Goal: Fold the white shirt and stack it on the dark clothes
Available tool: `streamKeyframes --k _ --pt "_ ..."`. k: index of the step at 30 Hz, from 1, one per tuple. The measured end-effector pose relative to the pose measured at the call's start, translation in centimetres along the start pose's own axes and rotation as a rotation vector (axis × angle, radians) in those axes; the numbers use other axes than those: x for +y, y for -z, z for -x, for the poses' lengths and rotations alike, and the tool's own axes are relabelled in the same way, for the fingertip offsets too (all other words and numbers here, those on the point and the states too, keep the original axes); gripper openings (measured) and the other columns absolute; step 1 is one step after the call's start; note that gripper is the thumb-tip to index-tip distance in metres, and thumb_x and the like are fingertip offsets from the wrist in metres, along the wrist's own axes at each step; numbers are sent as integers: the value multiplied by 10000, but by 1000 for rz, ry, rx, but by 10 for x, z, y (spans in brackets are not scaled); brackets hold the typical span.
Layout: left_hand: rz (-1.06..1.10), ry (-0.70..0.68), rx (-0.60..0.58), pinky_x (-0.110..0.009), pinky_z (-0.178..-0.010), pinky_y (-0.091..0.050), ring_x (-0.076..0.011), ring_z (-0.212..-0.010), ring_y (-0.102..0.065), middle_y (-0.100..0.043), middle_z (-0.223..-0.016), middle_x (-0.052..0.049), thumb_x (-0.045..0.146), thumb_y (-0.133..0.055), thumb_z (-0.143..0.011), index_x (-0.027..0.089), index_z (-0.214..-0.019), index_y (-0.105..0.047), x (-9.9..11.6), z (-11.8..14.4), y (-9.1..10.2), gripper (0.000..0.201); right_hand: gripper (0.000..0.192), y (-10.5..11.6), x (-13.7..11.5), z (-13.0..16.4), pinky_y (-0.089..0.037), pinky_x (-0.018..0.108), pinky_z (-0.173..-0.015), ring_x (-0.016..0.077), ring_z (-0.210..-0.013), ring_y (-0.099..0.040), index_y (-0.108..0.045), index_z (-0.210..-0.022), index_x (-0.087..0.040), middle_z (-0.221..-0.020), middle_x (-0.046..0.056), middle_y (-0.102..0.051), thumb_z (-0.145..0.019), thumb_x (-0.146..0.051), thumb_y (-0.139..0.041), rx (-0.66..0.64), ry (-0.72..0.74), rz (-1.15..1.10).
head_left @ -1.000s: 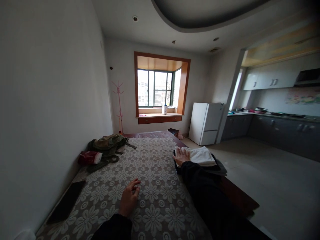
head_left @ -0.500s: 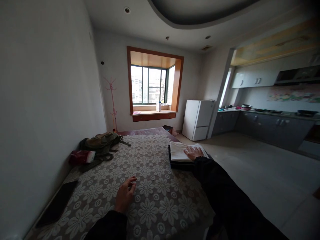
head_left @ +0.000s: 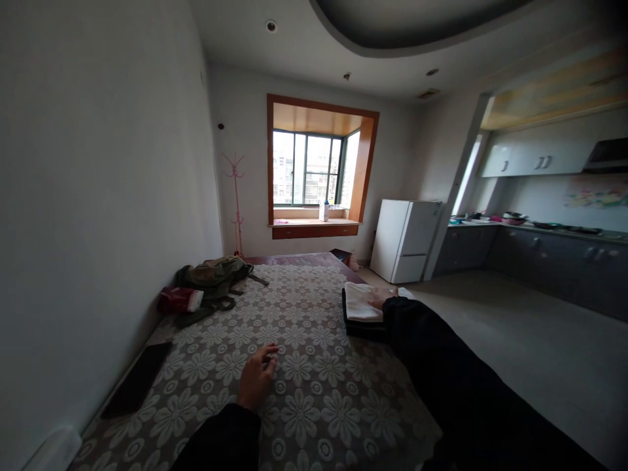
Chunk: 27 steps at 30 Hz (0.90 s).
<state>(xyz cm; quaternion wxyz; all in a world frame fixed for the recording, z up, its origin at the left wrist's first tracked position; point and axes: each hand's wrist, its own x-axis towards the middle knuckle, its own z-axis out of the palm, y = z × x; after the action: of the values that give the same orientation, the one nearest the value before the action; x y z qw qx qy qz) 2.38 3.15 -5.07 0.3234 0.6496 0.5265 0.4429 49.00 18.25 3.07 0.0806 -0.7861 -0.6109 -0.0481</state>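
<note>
Dim bedroom-kitchen, bed (head_left: 304,366) under a floral lace cover, window (head_left: 314,169) and fridge (head_left: 408,241) behind. Right hand (head_left: 383,298) lies flat, fingers spread, on top of a white folded towel (head_left: 360,301) that sits on dark folded clothes (head_left: 360,325) at the bed's right edge, probably pressing the stack down. Left hand (head_left: 258,381) rests on the cover, fingers loosely curled, holding nothing, likely for support. Backpack (head_left: 216,278) near the wall.
</note>
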Motion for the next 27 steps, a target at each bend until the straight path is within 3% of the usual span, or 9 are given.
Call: streamKeyframes --k 3,6,9,12,21,27 --pt "-12 9 -4 -325 -902 -558 -195 -953 -729 -697 -1334 -68 272 -548 -847 226 -1084 -742 -1 -1 -1 310 656 -9 -38 -11 -226 598 -1182 337 -1485 -311 -418 -1534 -210 -1631 151 -336 -968 -527 -320 -12 -13 -24" --pt "-21 10 -9 -306 -905 -549 -186 -958 -723 -694 -1339 -67 262 -543 -849 222 -1067 -743 -2 -1 -1 298 696 -37 -66 -7 -164 608 -1201 333 -1529 -198 -305 -1589 -211 -1676 125 -232 -981 -545 -244 -21 -55 -36" --pt "-19 18 -19 -298 -917 -542 -185 -985 -716 -691 -1343 -67 251 -542 -846 220 -1056 -743 -1 -2 -1 293 685 -66 -74 1 -50 594 -1223 320 -1549 -106 -282 -1598 -228 -1689 85 -203 -979 -519 -257 6 -83 1" --pt "-40 24 -28 -296 -924 -538 -179 -975 -716 -688 -1348 -59 249 -544 -846 231 -1062 -743 0 -2 -1 294 679 -81 -72 2 -16 591 -1221 316 -1549 -79 -252 -1607 -253 -1693 66 -187 -980 -512 -248 38 -75 31" --pt "-91 21 -57 -291 -919 -535 -164 -961 -717 -669 -1377 -51 245 -540 -871 243 -1090 -735 -2 -2 -3 293 881 -65 -70 8 7 618 -1210 361 -1545 3 -123 -1629 -248 -1705 68 -115 -903 -699 -338 -53 -10 66" --pt "-75 18 -57 -294 -911 -536 -163 -940 -719 -676 -1364 -57 217 -542 -869 240 -1105 -729 1 -3 -2 302 877 -62 -78 5 -22 670 -1186 390 -1541 -26 -125 -1627 -239 -1698 108 -119 -880 -568 -445 -125 -26 91"
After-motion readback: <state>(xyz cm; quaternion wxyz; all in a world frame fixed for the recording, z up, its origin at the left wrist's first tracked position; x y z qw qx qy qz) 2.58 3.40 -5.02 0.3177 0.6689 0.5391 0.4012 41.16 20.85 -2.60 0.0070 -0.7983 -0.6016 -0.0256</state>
